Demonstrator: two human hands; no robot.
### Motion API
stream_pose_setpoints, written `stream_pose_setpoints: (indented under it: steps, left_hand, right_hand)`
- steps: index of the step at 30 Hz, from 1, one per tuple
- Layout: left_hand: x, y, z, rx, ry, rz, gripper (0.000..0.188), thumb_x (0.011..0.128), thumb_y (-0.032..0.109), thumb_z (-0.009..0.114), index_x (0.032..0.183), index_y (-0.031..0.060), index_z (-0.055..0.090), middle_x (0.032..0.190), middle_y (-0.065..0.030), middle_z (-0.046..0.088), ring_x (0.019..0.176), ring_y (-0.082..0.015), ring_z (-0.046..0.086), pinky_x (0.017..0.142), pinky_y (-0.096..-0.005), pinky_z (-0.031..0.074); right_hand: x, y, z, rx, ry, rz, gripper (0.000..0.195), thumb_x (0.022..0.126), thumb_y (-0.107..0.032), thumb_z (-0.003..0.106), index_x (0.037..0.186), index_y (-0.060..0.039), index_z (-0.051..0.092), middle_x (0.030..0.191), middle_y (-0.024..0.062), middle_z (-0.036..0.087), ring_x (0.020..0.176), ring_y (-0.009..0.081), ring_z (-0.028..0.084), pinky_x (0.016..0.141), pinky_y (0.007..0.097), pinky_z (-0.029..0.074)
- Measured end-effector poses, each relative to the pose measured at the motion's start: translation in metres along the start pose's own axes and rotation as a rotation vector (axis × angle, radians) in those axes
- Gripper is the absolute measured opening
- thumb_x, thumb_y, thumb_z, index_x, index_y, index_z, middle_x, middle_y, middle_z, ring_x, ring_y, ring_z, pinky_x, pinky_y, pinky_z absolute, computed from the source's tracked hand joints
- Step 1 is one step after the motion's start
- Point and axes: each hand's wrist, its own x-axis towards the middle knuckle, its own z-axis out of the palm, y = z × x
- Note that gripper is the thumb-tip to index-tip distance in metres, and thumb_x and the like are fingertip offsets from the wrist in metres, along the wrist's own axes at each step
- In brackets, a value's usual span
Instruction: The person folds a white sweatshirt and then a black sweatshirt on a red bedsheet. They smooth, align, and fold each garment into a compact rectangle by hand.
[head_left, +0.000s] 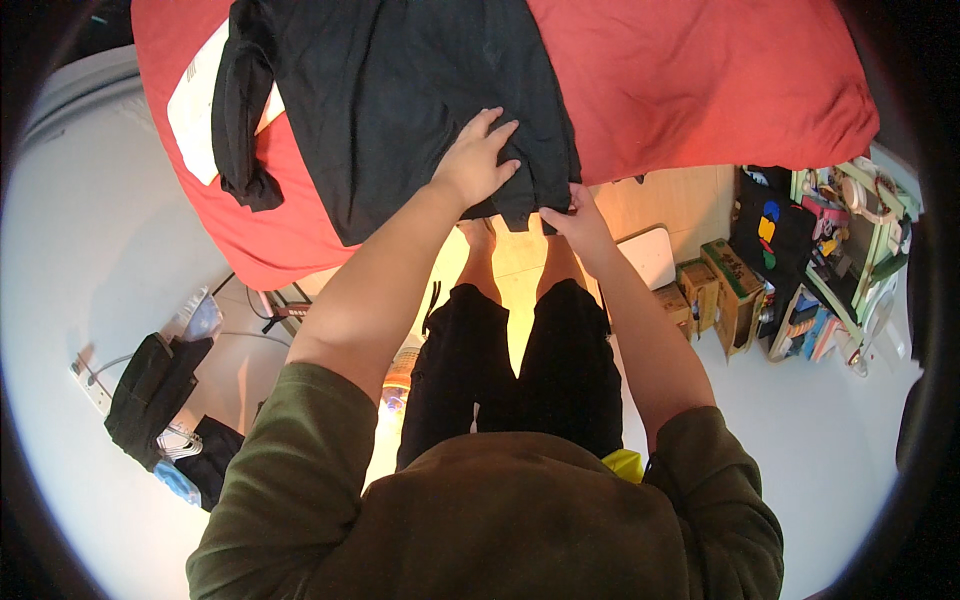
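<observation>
A black long-sleeved garment (405, 90) lies spread over a red cloth (705, 82), with its lower edge hanging past the cloth's near side. One sleeve is folded down at the left, partly over a white item (196, 112) that bears writing. My left hand (476, 157) rests on the garment near its hem, palm down and fingers apart. At the hem's right corner, my right hand (577, 221) pinches the fabric between thumb and fingers. A small flap of the hem hangs between my two hands.
Right of my legs stand cardboard boxes (731, 289) and a pale panel (646, 257). Beyond them is a cluttered light-green shelf (862, 277) with a dark cloth (772, 232) hung on it. Dark clothes (154, 397) and white hangers (178, 442) hang at the left wall.
</observation>
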Motion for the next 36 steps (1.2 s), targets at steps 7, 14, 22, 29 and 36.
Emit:
stream_pose_setpoints:
  steps: [7,14,22,29,36]
  left_hand:
    - [-0.062,0.028,0.049,-0.254,0.397,-0.305,0.050,0.087,0.016,0.081,0.128,-0.0004,0.059,0.130,-0.0219,0.056,0.124,-0.0420,0.054,0.104,-0.0486,0.048]
    - [-0.103,0.061,0.066,-0.186,0.111,-0.427,0.105,0.081,0.033,0.091,0.161,-0.0011,0.030,0.151,-0.0235,0.041,0.138,-0.0431,0.050,0.112,-0.0471,0.050]
    - [-0.095,0.056,0.074,-0.296,0.251,-0.424,0.036,0.094,0.007,0.070,0.128,0.0029,0.060,0.115,-0.0161,0.061,0.109,-0.0377,0.064,0.090,-0.0482,0.055]
    - [-0.097,0.051,0.065,-0.088,0.103,-0.012,0.036,0.089,0.006,0.071,0.124,0.0058,0.064,0.109,-0.0144,0.061,0.106,-0.0370,0.064,0.092,-0.0467,0.054]
    - [-0.109,0.043,0.114,-1.132,0.009,-0.951,0.029,0.104,0.028,0.072,0.126,0.0109,0.064,0.119,-0.0053,0.066,0.106,-0.0186,0.067,0.090,-0.0367,0.055]
  right_hand:
    - [0.001,0.054,-0.005,-0.064,0.174,-0.322,0.062,0.094,-0.009,0.078,0.146,0.0011,0.046,0.127,0.0098,0.065,0.111,0.0177,0.064,0.099,0.0313,0.051]
    - [-0.021,0.010,0.023,0.173,0.418,-0.287,0.057,0.098,-0.015,0.075,0.145,0.0044,0.050,0.131,0.0162,0.062,0.119,0.0238,0.062,0.102,0.0366,0.052]
    - [-0.001,0.017,-0.001,-0.674,0.457,-0.501,0.054,0.090,-0.002,0.072,0.140,0.0005,0.051,0.118,0.0198,0.059,0.109,0.0371,0.063,0.096,0.0427,0.052]
    - [-0.022,0.034,-0.021,-0.730,0.310,-0.402,0.054,0.087,0.004,0.071,0.136,-0.0011,0.051,0.120,0.0204,0.056,0.107,0.0400,0.064,0.095,0.0462,0.055]
    - [-0.029,0.047,-0.026,1.046,0.178,0.203,0.043,0.101,-0.007,0.069,0.138,-0.0051,0.047,0.118,0.0130,0.060,0.115,0.0302,0.067,0.100,0.0427,0.059]
